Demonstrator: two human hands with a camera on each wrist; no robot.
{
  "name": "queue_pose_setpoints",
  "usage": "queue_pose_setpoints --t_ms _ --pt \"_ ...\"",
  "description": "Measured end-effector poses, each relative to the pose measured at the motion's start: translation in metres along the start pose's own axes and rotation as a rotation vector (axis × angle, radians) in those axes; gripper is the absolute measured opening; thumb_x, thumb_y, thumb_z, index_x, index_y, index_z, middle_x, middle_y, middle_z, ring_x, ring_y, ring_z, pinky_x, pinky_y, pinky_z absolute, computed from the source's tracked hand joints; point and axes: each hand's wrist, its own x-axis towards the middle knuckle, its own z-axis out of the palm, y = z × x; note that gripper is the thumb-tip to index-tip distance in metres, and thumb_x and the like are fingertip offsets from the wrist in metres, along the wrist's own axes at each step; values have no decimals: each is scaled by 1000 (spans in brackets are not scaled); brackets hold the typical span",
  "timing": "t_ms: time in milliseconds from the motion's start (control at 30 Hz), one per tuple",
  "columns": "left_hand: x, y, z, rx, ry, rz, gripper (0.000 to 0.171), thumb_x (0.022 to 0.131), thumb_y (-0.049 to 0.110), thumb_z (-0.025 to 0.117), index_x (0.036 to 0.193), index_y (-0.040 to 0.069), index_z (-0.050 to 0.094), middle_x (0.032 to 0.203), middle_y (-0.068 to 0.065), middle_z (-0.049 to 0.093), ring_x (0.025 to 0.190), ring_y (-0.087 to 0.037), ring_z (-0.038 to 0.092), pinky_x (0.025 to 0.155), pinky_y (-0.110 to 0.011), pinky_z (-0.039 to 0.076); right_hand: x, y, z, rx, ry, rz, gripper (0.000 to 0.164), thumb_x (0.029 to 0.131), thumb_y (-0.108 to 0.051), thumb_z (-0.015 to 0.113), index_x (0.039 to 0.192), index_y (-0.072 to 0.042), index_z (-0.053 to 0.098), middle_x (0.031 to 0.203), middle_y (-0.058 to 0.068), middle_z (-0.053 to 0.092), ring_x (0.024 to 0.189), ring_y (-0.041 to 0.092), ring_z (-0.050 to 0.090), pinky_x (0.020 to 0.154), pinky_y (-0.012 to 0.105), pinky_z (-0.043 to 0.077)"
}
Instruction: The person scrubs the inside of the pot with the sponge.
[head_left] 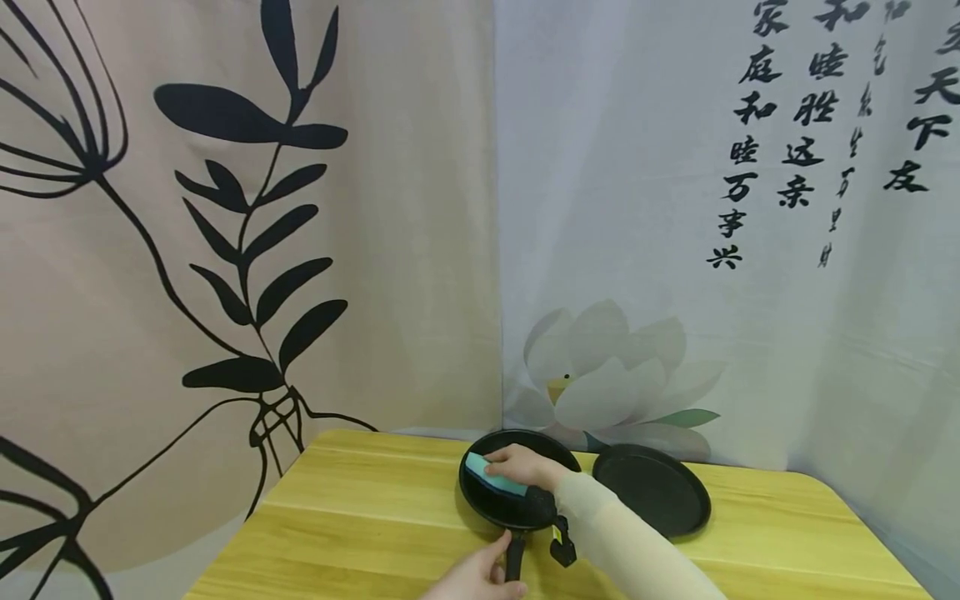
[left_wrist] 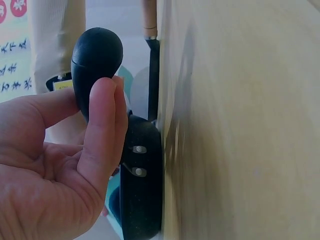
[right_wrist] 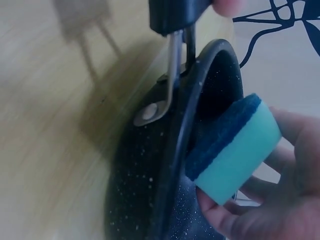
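Observation:
A black speckled frying pan (head_left: 487,506) is at the wooden table, its handle toward me. My left hand (head_left: 480,575) holds the black handle (left_wrist: 97,55) between thumb and fingers. Inside the pan, my right hand (head_left: 527,465) grips a teal sponge (right_wrist: 245,155) with a dark blue scouring side. In the right wrist view that dark side faces the pan's inner wall, and the fingers (right_wrist: 287,165) curl round the teal part. Two rivets (left_wrist: 139,161) show on the pan's side in the left wrist view.
A flat black pan (head_left: 652,487) lies on the table (head_left: 360,517) just right of the frying pan. A wooden handle (left_wrist: 150,19) shows behind in the left wrist view. A printed curtain (head_left: 420,250) hangs behind the table's far edge.

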Motion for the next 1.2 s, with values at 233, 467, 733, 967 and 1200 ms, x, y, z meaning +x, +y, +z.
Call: queue_pose_setpoints --t_ms 233,467,733,967,1200 --pt "-44 83 25 34 22 11 77 96 22 63 144 -19 19 74 1 61 65 -7 57 63 -25 49 6 3 3 -52 76 15 41 97 -25 59 132 -4 60 133 16 56 124 35 49 98 49 41" --pt "-42 82 27 90 46 2 74 97 21 63 144 -18 22 70 3 57 62 -7 53 58 -23 44 12 7 3 -174 112 7 39 97 -23 59 130 -2 61 132 16 58 126 36 48 101 50 39" --pt "3 -2 5 19 30 -7 91 88 39 72 151 -5 23 75 -4 64 64 -14 59 56 -28 48 19 7 -6 -271 99 42 37 95 -24 61 126 -5 65 130 13 60 124 34 50 101 48 39" --pt "6 -7 2 43 25 14 91 89 39 71 151 -6 22 77 -6 66 67 -17 62 57 -30 50 24 5 -9 -343 98 77 35 94 -24 64 125 -8 66 129 11 61 124 32 50 102 46 38" --pt "5 -8 1 45 28 20 92 90 41 69 151 -7 20 76 -4 65 65 -15 61 57 -29 50 29 0 -10 -447 71 102 35 92 -25 66 125 -12 67 126 7 63 121 30 53 100 45 41"
